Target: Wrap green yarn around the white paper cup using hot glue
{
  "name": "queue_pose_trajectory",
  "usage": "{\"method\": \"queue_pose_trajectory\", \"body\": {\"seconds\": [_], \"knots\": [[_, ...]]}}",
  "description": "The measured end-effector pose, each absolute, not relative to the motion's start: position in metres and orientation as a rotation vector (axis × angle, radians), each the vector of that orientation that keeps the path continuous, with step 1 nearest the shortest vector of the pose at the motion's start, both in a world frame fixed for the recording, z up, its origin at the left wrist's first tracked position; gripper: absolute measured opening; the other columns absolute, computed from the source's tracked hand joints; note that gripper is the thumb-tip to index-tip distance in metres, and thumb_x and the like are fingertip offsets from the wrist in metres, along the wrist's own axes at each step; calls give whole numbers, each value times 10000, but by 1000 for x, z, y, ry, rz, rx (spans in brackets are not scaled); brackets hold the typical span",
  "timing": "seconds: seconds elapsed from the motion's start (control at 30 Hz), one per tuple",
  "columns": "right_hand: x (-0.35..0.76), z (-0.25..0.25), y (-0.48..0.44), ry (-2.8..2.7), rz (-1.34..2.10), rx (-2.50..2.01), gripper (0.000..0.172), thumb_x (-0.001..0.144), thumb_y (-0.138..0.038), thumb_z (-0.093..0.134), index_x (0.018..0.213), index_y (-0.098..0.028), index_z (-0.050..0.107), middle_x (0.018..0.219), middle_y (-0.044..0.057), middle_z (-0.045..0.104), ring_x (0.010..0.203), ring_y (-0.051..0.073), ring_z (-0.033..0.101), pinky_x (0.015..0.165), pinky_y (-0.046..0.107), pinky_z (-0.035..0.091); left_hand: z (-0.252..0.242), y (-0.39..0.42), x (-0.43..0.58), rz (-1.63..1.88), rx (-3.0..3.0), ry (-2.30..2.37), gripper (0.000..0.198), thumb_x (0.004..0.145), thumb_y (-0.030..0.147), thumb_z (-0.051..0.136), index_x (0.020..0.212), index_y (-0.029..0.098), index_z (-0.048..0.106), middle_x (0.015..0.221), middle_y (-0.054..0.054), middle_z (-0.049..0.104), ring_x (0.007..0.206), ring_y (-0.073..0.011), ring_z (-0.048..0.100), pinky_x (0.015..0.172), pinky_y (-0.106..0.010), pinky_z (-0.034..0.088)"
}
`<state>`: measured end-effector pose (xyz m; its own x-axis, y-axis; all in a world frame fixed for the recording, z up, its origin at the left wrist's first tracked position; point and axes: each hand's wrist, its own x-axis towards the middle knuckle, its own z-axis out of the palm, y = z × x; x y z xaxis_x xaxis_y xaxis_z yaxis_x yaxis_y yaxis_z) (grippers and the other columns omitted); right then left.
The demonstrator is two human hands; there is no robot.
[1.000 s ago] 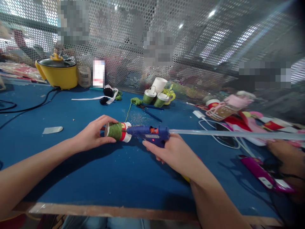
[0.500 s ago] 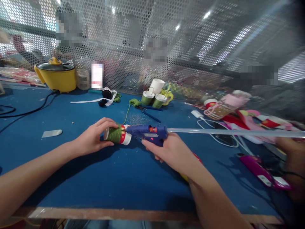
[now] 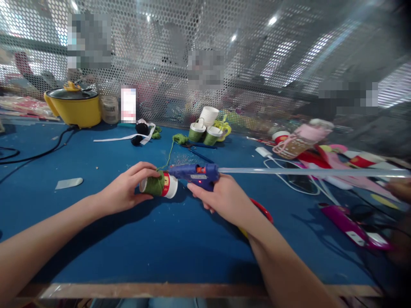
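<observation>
Both hands are closed on things: the cup [image 3: 156,185] is gripped around its yarn-covered side by the left hand [image 3: 130,186], and the handle of the glue gun [image 3: 189,172] is clasped by the right hand [image 3: 221,199]. The cup is held on its side left of the frame's centre, over the bench [image 3: 154,252], its long axis set crosswise, its white end turned right. It is placed between the hands, touched by the left and well apart from the right, to whose left it lies, slightly higher in the frame. The gun's nozzle is aimed left at the cup's upper side; whether contact is made cannot be told. Beyond, a yarn ball [image 3: 180,139] is joined to the cup by a strand, and two green cups [image 3: 204,135] are stood near the mesh [image 3: 257,64].
</observation>
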<state>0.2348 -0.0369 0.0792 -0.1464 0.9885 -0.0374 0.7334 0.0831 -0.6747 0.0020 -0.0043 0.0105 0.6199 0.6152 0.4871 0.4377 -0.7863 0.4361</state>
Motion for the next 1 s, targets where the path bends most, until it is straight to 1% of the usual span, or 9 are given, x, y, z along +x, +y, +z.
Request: {"method": "queue_pose_trajectory", "body": {"seconds": [0.2,0.43,0.57,0.77,1.0], "knots": [[236,79,-39,-1931,779,-1705,246,767,-339,570,586,-172,560,384,-28,530,328,94,487,363,184,413,11,-4,2,930,2579,844,370,804,157,584,1148,189,454,1173,-123,487,1098,-236,508,921,-385,463],[236,77,-37,-1938,800,-1672,226,779,-322,552,613,-171,568,384,-40,518,319,91,480,362,186,412,11,-3,3,929,2555,870,358,801,155,591,1135,173,463,1154,-125,494,1073,-235,516,896,-394,473],[238,78,-40,-1924,809,-1675,220,770,-325,568,601,-185,548,382,-45,504,326,98,485,348,190,394,9,-1,2,956,2495,880,383,789,184,621,1137,194,462,1141,-114,505,1075,-235,512,909,-413,462],[241,77,-43,-1943,839,-1665,241,766,-341,577,587,-191,520,409,-38,528,357,103,513,376,193,411,8,1,3,983,2403,884,390,782,205,629,1137,196,466,1125,-109,500,1045,-234,514,870,-409,487],[239,80,-46,-1982,811,-1658,225,765,-319,574,584,-194,526,381,-51,504,337,97,484,366,197,382,6,1,1,981,2358,916,396,776,239,641,1133,200,472,1118,-102,509,1031,-233,523,864,-412,491]]}}
